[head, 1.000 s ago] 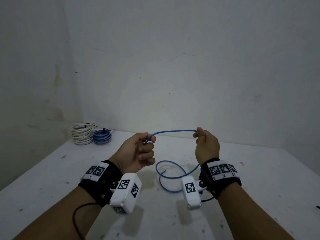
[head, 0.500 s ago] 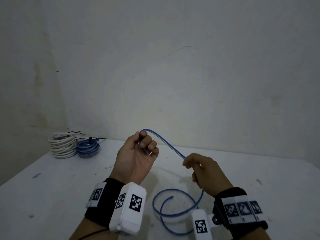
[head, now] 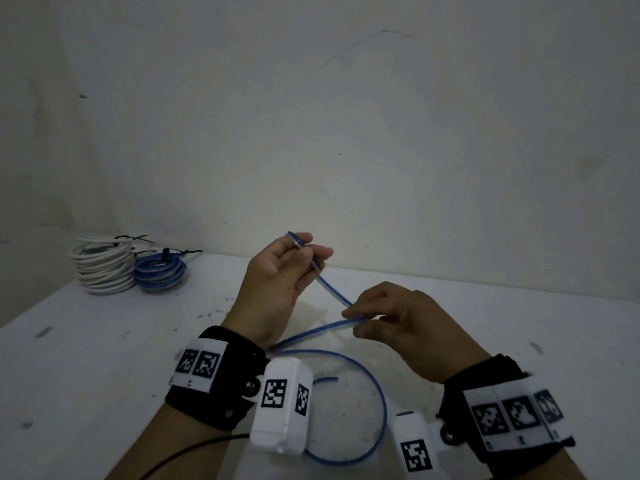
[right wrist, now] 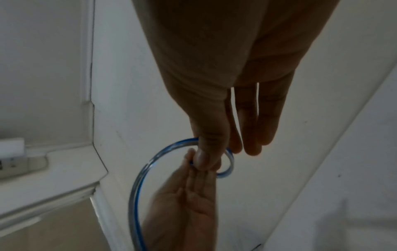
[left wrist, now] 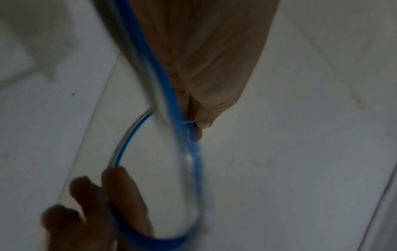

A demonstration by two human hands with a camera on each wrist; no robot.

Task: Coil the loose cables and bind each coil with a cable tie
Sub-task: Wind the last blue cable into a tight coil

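A loose blue cable runs from my left hand down to my right hand, then doubles back under my left wrist. Its remaining length lies in a wide loop on the white table, free end inside the loop. My left hand is raised, its curled fingers holding the cable near one end. My right hand, lower and to the right, pinches the bend between thumb and fingers. In the right wrist view the thumb presses the cable close to the left hand's fingertips. The left wrist view is blurred, with the cable running along the palm.
At the table's back left stand a white cable coil and a smaller blue coil, each bound with a black tie. A bare wall rises right behind the table. A black wire trails from my left wristband.
My hands have come closer together. The right hand dropped below the left and folded the stretched span of cable into a narrow bend. The left hand rose a little.
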